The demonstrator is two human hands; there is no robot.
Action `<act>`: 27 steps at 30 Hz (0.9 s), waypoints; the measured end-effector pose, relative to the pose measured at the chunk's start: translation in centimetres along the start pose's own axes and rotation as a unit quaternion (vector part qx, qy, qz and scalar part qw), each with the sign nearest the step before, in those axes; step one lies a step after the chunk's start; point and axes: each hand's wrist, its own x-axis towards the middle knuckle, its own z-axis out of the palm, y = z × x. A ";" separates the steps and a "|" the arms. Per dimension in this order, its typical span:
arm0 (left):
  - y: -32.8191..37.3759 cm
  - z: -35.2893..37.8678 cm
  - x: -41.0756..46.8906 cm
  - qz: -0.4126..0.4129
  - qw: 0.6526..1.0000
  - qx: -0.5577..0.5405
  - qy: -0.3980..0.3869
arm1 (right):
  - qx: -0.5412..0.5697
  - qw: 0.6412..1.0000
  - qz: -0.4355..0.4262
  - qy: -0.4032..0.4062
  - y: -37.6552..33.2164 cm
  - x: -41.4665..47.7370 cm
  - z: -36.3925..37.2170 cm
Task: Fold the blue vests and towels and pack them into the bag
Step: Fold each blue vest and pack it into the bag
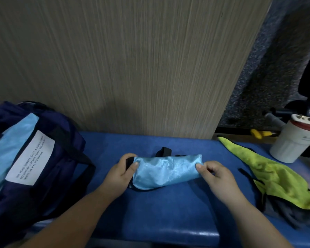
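Head view: your left hand (121, 171) and right hand (215, 178) each pinch one end of the folded blue vest (166, 171), mid-bench (168, 212). Tuck the black straps (164, 151) under, hold the bundle tight, then carry it left to the bag (30, 151).

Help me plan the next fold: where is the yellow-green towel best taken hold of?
Pinch the yellow-green towel by its far pointed corner, coming from above on the left. That tip lies free on the blue surface; the near end bunches over dark cloth, and a white cup stands to its right.
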 end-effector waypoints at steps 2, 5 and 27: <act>0.0 0.2 0.2 -0.012 1.000 0.021 0.003 | -0.020 0.999 0.042 -0.015 0.1 0.1 0.2; -0.6 0.9 -0.1 -0.020 0.996 0.086 0.027 | -0.087 0.989 0.104 -0.051 0.3 0.4 0.5; 0.5 1.2 -1.4 0.182 0.952 0.238 -0.066 | 0.326 0.904 0.276 -0.013 -3.4 0.0 3.0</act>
